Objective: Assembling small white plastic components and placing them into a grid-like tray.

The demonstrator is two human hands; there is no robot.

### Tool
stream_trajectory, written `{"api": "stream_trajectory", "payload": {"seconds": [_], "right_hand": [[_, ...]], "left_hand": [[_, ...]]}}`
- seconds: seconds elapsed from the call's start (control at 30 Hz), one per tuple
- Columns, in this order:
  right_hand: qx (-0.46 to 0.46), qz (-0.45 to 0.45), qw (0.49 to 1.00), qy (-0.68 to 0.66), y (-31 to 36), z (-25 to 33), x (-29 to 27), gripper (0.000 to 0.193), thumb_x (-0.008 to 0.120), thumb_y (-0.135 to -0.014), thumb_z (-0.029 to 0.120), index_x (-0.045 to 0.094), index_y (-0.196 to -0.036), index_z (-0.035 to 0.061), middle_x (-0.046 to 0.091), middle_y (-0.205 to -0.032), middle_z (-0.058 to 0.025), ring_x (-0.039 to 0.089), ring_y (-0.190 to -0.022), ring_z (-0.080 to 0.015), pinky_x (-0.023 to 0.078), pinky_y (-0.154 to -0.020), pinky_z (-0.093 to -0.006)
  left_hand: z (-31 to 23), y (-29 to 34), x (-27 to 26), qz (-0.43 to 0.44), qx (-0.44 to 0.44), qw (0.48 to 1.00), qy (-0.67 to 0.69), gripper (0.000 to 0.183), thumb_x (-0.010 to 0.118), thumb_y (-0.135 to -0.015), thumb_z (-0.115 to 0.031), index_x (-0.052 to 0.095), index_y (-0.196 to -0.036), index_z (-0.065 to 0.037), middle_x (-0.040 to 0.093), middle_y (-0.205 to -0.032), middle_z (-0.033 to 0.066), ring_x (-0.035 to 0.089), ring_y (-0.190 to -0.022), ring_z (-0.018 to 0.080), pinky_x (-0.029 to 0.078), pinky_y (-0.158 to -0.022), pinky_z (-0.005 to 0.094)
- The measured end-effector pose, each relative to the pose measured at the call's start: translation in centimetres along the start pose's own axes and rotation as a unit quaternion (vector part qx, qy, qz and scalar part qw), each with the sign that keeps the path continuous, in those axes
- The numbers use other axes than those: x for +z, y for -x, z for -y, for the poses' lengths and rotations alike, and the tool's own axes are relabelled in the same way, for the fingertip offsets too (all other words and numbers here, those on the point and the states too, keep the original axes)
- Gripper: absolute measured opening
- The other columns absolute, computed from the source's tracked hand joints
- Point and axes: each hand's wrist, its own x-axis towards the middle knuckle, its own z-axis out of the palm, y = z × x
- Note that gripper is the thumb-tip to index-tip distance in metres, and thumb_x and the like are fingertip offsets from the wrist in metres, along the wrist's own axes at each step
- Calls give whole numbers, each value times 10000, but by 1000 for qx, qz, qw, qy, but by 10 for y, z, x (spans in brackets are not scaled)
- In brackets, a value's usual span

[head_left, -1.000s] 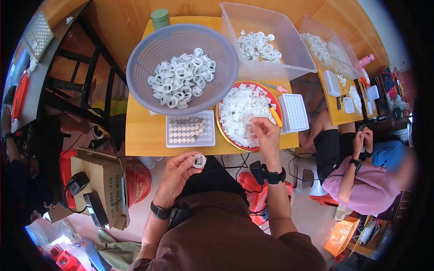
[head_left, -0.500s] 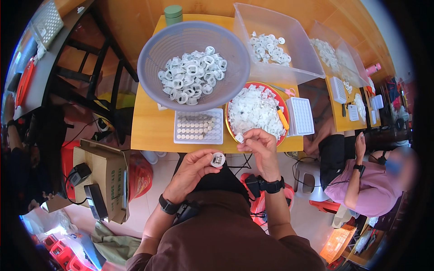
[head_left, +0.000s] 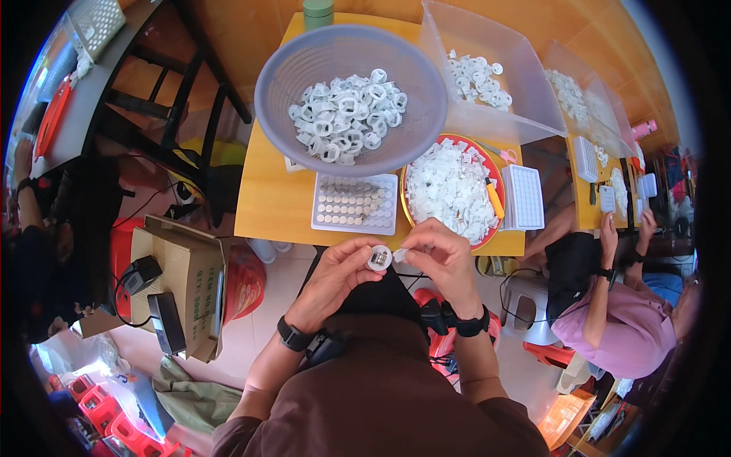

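Observation:
Between the thumb and fingers of my left hand (head_left: 344,268) is a round white plastic housing (head_left: 380,258) with metal parts showing inside. My right hand (head_left: 445,259) pinches a small white plastic piece (head_left: 400,255) right beside the housing; whether the two touch I cannot tell. Both hands are in front of the table's near edge. Beyond them a white tray (head_left: 324,222) holds rows of round, coin-like discs. To its right stands a red, gold-rimmed round tray (head_left: 499,180) heaped with small white pieces (head_left: 445,190), a yellow-handled tool (head_left: 494,199) lying on it.
A grey plastic basket (head_left: 266,114) of white ring-shaped housings stands behind on the yellow table (head_left: 266,206). Clear bins (head_left: 525,122) of similar parts and stacked white trays (head_left: 525,198) are to the right. A cardboard box (head_left: 179,282) is at left; a co-worker in pink (head_left: 609,327) sits at right.
My right hand has brought the small white piece from the round tray's edge down to the housing. The head view has shifted, so the table appears farther right and higher.

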Motion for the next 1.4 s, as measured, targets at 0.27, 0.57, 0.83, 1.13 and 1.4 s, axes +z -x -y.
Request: {"api": "stream_trajectory", "payload": {"seconds": [0.27, 0.57, 0.83, 1.13, 1.4], "right_hand": [[-87, 30, 981, 168, 1, 3, 21, 172, 594, -758, -65, 648, -899, 16, 564, -786, -57, 533, -649, -114, 407, -550, -228], [91, -16, 993, 72, 38, -46, 21, 97, 589, -780, -31, 613, -871, -5, 564, -800, -69, 573, -648, -132, 427, -538, -236], [93, 26, 983, 159, 61, -106, 10, 99, 610, -773, -23, 615, -871, -8, 543, -795, -52, 557, -625, -114, 443, -557, -238], [33, 121, 953, 274, 77, -100, 15, 158, 650, -722, 1, 577, -861, 17, 509, -774, -74, 555, -682, -209, 457, -596, -310], [-55, 162, 909, 381, 82, -88, 14, 135, 627, -723, 59, 514, -796, 43, 498, -773, -82, 539, -768, -285, 448, -624, -397]], "left_hand": [[2, 2, -5, 9, -1, 1000, 4, 260, 540, -905, -182, 571, -1102, -15, 621, -975, 76, 614, -806, 119, 522, -745, 243], [19, 25, -62, -33, -14, 992, 118, 342, 531, -906, -242, 518, -1146, 1, 597, -1036, 159, 616, -858, 160, 539, -753, 267], [9, 43, -73, -20, 27, 996, 80, 347, 521, -911, -237, 516, -1134, 29, 594, -1016, 193, 624, -834, 167, 551, -723, 254], [1, 43, -55, 22, 37, 997, 62, 350, 519, -912, -233, 511, -1127, 43, 596, -1014, 188, 626, -850, 176, 556, -717, 262], [4, 38, -43, 28, 22, 998, 48, 359, 522, -908, -243, 502, -1130, 38, 594, -1015, 200, 632, -838, 186, 557, -718, 262]]}}
